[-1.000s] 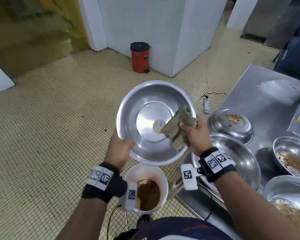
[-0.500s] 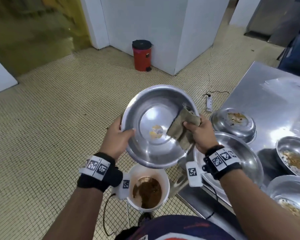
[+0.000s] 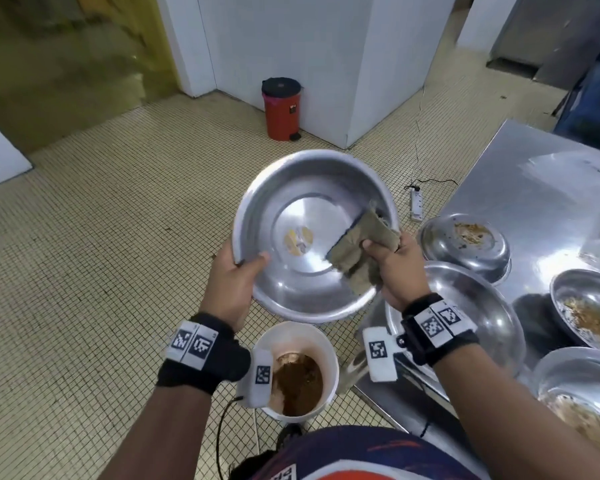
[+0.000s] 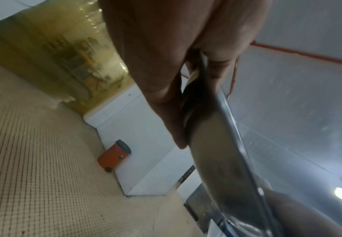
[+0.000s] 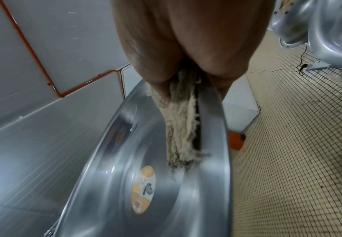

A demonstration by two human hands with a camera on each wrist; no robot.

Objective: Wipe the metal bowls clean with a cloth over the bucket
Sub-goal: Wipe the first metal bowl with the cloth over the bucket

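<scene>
Centrally in the head view, the metal bowl (image 3: 312, 233) tilts above the white bucket (image 3: 300, 372); the left hand (image 3: 236, 282) grips its lower-left rim, while the right hand (image 3: 394, 268) pinches the cloth (image 3: 359, 252) against its right inner wall. Only the right wrist view shows the round yellow sticker (image 5: 143, 189) clearly, and the left wrist view is blurred, fingers pressed behind the rim.

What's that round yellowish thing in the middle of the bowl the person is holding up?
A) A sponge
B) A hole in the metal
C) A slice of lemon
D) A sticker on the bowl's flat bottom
D: the right wrist view shows a flat printed sticker stuck to the bottom of the bowl, which the left hand grips by the rim while the right hand presses the cloth against its inner wall.
</scene>
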